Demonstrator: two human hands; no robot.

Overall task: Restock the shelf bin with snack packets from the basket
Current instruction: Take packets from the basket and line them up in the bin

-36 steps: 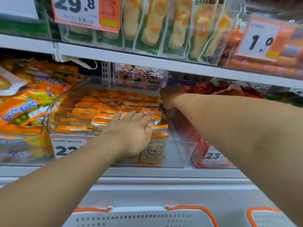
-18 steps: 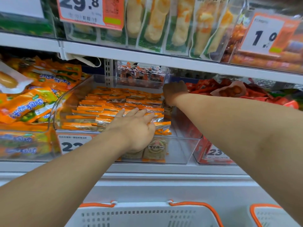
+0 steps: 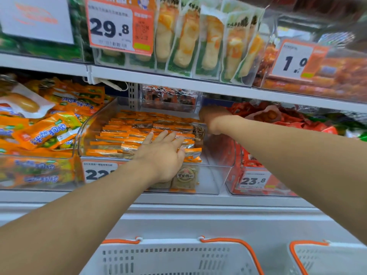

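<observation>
A clear shelf bin (image 3: 213, 176) on the middle shelf holds rows of orange snack packets (image 3: 127, 133). My left hand (image 3: 164, 155) lies flat on the front rows with its fingers straight, pressing them down. My right hand (image 3: 213, 118) reaches to the bin's back right corner. Its fingers curl downward, mostly hidden, around an upright packet with a round logo (image 3: 198, 130). A white basket with orange handles (image 3: 174, 257) sits below the shelf at the bottom of the view; its contents are out of sight.
A second white basket (image 3: 327, 259) is at the bottom right. Bins of orange-green packets (image 3: 45, 132) and red packets (image 3: 252, 155) flank the bin. The upper shelf (image 3: 178, 82) hangs close above, with price tags and standing pouches.
Both hands stay in almost the same places on the bin. The camera has shifted slightly, so the shelf sits a little lower in view.
</observation>
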